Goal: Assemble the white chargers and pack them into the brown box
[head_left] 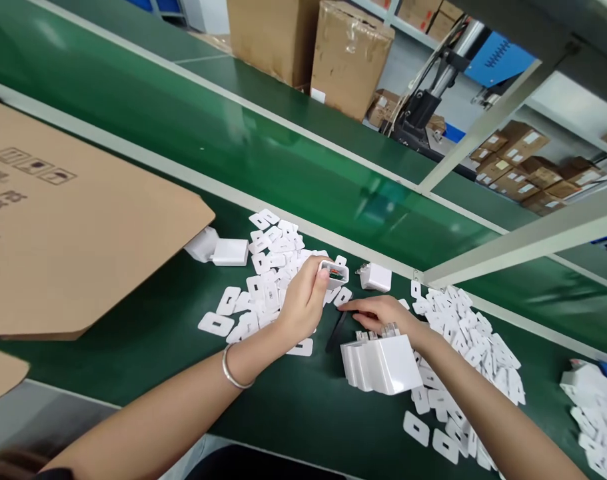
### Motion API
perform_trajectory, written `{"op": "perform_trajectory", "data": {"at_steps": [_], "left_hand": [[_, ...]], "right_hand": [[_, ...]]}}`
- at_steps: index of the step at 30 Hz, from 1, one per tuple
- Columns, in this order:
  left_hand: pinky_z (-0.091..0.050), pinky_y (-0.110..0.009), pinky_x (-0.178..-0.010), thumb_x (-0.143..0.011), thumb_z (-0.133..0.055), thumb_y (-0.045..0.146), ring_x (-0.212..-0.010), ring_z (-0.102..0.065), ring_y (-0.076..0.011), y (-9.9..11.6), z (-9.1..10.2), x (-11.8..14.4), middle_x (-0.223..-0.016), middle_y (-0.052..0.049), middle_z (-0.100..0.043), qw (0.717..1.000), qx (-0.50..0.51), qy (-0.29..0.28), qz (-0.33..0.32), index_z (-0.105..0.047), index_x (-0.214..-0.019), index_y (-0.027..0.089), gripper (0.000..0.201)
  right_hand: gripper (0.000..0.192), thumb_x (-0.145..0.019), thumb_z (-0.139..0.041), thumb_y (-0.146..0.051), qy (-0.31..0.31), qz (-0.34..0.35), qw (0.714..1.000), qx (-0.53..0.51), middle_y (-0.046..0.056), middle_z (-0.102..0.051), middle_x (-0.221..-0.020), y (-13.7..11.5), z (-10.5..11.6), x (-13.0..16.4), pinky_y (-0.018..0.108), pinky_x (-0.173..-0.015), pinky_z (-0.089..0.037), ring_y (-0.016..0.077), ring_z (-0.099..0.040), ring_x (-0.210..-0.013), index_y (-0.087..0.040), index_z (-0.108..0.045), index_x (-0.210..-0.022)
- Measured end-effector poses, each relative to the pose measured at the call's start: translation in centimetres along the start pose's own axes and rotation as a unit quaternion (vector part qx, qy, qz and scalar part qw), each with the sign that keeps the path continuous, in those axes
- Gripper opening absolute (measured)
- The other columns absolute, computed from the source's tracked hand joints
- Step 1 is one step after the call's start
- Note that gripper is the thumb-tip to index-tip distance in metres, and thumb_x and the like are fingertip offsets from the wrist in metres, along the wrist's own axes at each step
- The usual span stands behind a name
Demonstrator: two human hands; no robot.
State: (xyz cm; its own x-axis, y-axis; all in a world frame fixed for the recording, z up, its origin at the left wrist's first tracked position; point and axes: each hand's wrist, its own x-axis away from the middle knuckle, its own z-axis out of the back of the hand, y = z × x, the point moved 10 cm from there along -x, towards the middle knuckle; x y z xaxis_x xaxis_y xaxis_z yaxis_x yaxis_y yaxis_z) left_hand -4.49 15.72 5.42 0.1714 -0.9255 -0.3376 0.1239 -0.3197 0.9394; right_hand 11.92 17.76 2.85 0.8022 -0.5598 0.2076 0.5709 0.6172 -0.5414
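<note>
1. The left hand [303, 303] is pinched shut on a small white charger shell [334, 273]. The open end shows little colored parts inside. Keep the thumb and fingers on the sides so that open end stays clear.

2. The right hand [383, 313] lies flat on the green mat [163, 327], fingers close together and pointing at the shell. I think it is pressing down on one thin white plate. I cannot tell if it has picked it up. It sits just right of the shell and below it.

3. To do this well, I think the right hand should slide one plate free, not two stuck together. Then turn it so its hole matches the shell.

4. A black stick-like tool [336, 331] lies just below the shell, between the two hands.

5. A row of finished white chargers [380, 363] stands below the shell, touching the right wrist. Move gently so they do not tip.

6. One lone white charger [376, 277] lies just right of the shell.

7. A pile of white plates [268, 280] lies left of the shell. A bigger pile [470, 340] lies to its right.

8. A cardboard flap [68, 227] sits far left of the shell.
</note>
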Motion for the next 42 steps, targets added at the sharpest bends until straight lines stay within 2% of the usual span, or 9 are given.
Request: {"op": "perform_trajectory", "data": {"at_steps": [2,5,13,20,23,28,35,38,42], "left_hand": [[-0.052,-0.036,-0.082,-0.112,-0.028,0.055,-0.094,-0.066,-0.0215,0.0,0.1,0.0,-0.105,-0.008,-0.068,1.000,-0.001,0.004,-0.001,-0.059,-0.112,0.022,0.045],[-0.052,-0.036,-0.082,-0.113,-0.027,0.053,-0.092,-0.064,-0.0206,0.0,0.1,0.1,-0.104,-0.008,-0.067,1.000,0.014,0.005,0.003,-0.058,-0.112,0.022,0.044],[-0.052,-0.040,-0.084,-0.113,-0.027,0.051,-0.094,-0.063,-0.0220,1.5,0.5,0.5,-0.106,-0.008,-0.064,0.998,-0.006,0.028,-0.055,-0.055,-0.116,0.024,0.039],[-0.052,-0.038,-0.080,-0.111,-0.037,0.044,-0.094,-0.060,-0.0217,2.9,-0.1,1.0,-0.106,-0.008,-0.058,0.993,-0.036,0.014,-0.113,-0.052,-0.118,0.022,0.028],[-0.054,-0.038,-0.080,-0.105,-0.051,0.035,-0.097,-0.061,-0.0232,4.5,-0.2,1.5,-0.108,-0.008,-0.057,0.981,-0.086,0.020,-0.173,-0.049,-0.121,0.022,0.021],[-0.058,-0.039,-0.080,-0.099,-0.060,0.021,-0.104,-0.063,-0.0251,6.7,-0.1,2.5,-0.114,-0.010,-0.057,0.950,-0.166,0.046,-0.260,-0.048,-0.132,0.026,0.035],[-0.056,-0.030,-0.067,-0.094,-0.070,0.015,-0.097,-0.065,-0.0208,8.2,0.6,3.5,-0.112,-0.007,-0.056,0.930,-0.174,0.073,-0.316,-0.055,-0.133,0.032,0.045],[-0.054,-0.027,-0.062,-0.093,-0.072,0.013,-0.096,-0.062,-0.0204,8.6,0.8,3.9,-0.110,-0.007,-0.054,0.921,-0.188,0.076,-0.332,-0.060,-0.130,0.032,0.043],[-0.045,-0.024,-0.053,-0.093,-0.071,0.011,-0.080,-0.054,-0.0154,9.0,1.2,4.3,-0.106,-0.005,-0.050,0.913,-0.203,0.089,-0.344,-0.067,-0.125,0.035,0.040]], "right_hand": [[0.028,-0.102,-0.055,-0.031,0.027,0.008,1.000,0.007,0.005,-0.082,-0.104,0.0,0.1,0.0,0.031,-0.072,-0.054,0.0216,-0.074,-0.082,-0.027,-0.079,-0.115],[0.026,-0.103,-0.057,-0.040,0.050,-0.002,0.999,0.004,0.005,-0.080,-0.088,0.1,0.4,0.3,0.030,-0.064,-0.051,0.0204,-0.071,-0.071,-0.025,-0.078,-0.105],[0.030,-0.102,-0.061,-0.052,0.121,-0.109,0.976,-0.143,0.002,-0.073,-0.074,0.8,4.7,2.4,0.031,-0.061,-0.055,0.0191,-0.068,-0.065,-0.024,-0.072,-0.109],[0.036,-0.091,-0.079,-0.053,0.329,-0.088,0.877,-0.339,0.007,-0.081,-0.096,0.9,9.8,5.8,0.046,-0.084,-0.068,0.0253,-0.080,-0.086,-0.024,-0.068,-0.110],[0.031,-0.087,-0.086,-0.040,0.424,-0.069,0.844,-0.319,0.006,-0.082,-0.098,-0.9,10.9,7.7,0.049,-0.089,-0.068,0.0263,-0.080,-0.090,-0.025,-0.069,-0.109],[0.025,-0.089,-0.082,-0.034,0.562,-0.021,0.800,-0.210,0.005,-0.077,-0.088,-6.2,11.3,10.3,0.043,-0.072,-0.067,0.0254,-0.078,-0.078,-0.026,-0.069,-0.109],[0.022,-0.108,-0.054,-0.030,0.600,0.010,0.792,-0.109,0.008,-0.075,-0.095,-10.6,10.7,11.4,0.042,-0.061,-0.064,0.0248,-0.075,-0.075,-0.024,-0.076,-0.109],[0.021,-0.100,-0.066,-0.022,0.563,0.038,0.823,-0.071,0.009,-0.078,-0.102,-12.2,9.6,11.2,0.046,-0.065,-0.067,0.0287,-0.078,-0.083,-0.029,-0.076,-0.118],[0.049,-0.091,-0.078,-0.015,0.476,0.055,0.875,-0.073,0.006,-0.079,-0.110,-12.9,7.2,11.0,0.052,-0.076,-0.070,0.0320,-0.079,-0.095,-0.037,-0.069,-0.133]]}}
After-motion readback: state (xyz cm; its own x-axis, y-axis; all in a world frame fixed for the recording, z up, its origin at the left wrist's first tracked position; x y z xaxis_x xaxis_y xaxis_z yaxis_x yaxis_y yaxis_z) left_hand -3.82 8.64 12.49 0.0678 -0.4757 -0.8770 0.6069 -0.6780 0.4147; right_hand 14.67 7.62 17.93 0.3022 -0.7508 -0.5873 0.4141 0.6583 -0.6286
